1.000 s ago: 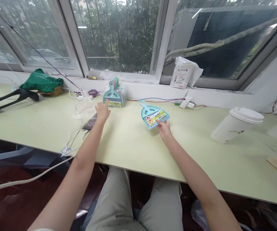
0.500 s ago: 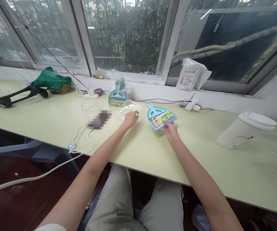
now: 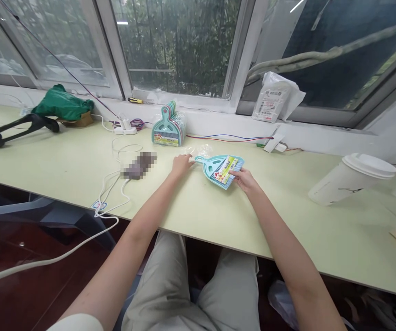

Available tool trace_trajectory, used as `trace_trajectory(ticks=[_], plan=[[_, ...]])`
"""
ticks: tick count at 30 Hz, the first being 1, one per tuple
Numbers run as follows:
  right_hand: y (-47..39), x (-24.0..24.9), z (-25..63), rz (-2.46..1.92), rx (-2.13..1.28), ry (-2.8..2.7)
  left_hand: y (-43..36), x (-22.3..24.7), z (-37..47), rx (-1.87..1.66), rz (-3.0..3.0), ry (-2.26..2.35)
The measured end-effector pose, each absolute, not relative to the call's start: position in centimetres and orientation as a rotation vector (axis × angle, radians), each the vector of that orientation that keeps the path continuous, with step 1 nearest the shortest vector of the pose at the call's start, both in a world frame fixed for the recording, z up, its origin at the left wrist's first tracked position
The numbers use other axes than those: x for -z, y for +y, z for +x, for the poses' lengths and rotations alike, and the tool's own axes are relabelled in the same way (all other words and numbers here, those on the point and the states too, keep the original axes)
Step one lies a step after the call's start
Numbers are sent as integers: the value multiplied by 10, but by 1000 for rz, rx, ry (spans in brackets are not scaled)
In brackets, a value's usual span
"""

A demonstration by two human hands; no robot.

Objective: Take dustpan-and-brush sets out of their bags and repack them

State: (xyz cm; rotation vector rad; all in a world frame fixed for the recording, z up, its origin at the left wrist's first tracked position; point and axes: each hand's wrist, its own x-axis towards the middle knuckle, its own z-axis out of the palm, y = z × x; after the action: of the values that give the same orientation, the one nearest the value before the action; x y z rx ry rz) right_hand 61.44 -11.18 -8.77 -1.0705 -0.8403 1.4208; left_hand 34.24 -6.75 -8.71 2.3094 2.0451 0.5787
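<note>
A light-blue mini dustpan (image 3: 209, 169) with a small brush and a yellow-green label card is held over the table, its handle pointing left. My right hand (image 3: 246, 178) grips its wide end at the bristles, thumb on the label side. Close to the handle tip, my left hand (image 3: 182, 164) has curled fingers; whether they pinch the handle or some clear film is hidden. A crumpled clear plastic bag (image 3: 201, 150) lies just behind the handle. Farther back, several packed dustpan sets (image 3: 166, 130) stand in a row against the wall.
A white paper cup (image 3: 349, 181) with lid stands at right. A blurred dark object (image 3: 138, 166) and white cables (image 3: 106, 191) lie left. Behind are a power strip (image 3: 125, 129), green bag (image 3: 62, 105), black frame (image 3: 15, 128), screwdriver (image 3: 135, 100) and a white package (image 3: 275, 99) on the sill.
The dustpan has turned so its handle swings left and down toward my left hand. My left fingers now meet the area of the handle tip. The camera view shifted slightly.
</note>
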Motion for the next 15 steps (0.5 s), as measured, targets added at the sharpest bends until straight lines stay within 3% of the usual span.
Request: trace_trajectory(ticks=[6,15], plan=[[-114,82,617,-1081,-1450,-845,-72,75,341,-453,2214,2285],[-117,80,615,-1016,-1454,-877,-90,72,348,-823,2108,2294]])
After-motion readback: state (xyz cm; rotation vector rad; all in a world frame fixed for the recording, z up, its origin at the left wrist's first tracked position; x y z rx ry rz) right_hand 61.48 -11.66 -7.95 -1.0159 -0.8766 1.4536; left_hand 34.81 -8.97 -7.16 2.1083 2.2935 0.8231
